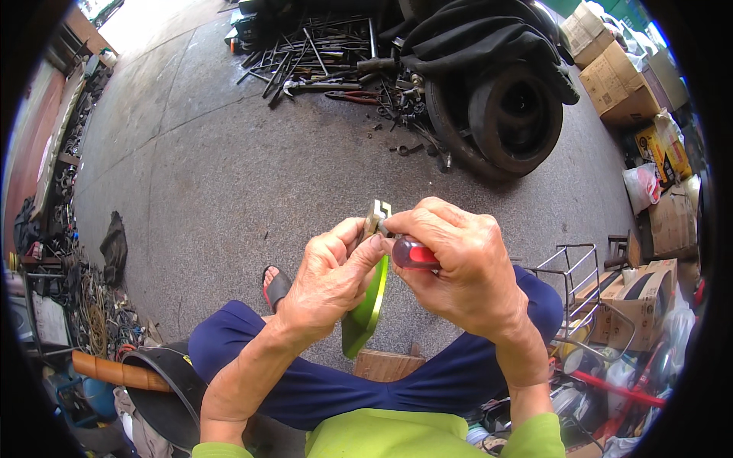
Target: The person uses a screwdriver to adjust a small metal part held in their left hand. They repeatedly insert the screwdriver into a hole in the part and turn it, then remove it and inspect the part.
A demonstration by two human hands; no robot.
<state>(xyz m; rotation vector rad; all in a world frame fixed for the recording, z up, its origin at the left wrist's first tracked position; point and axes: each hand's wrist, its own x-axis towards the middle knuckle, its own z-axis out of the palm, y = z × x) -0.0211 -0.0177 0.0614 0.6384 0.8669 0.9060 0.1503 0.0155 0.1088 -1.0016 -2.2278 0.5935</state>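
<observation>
In front of my knees, my left hand (332, 267) is closed around a long, flat, bright green piece (368, 309) with a curved edge. A silvery metal end (377, 210) with a notch sticks up past the fingertips. Close against it, my right hand (462, 263) grips a screwdriver by its dark and red handle (414, 253). The handle's rounded butt shows, while its shaft is hidden. My right index finger and left thumb meet at the metal end, and the fingers cover what lies between them.
Loose tools, among them a hammer (328, 85) and pliers (353, 97), lie ahead on the concrete floor (221, 175). Tyres (515, 114) stand at the far right. A wire rack (573, 282) and cardboard boxes (637, 298) are to my right, a black bucket (164, 397) to my left.
</observation>
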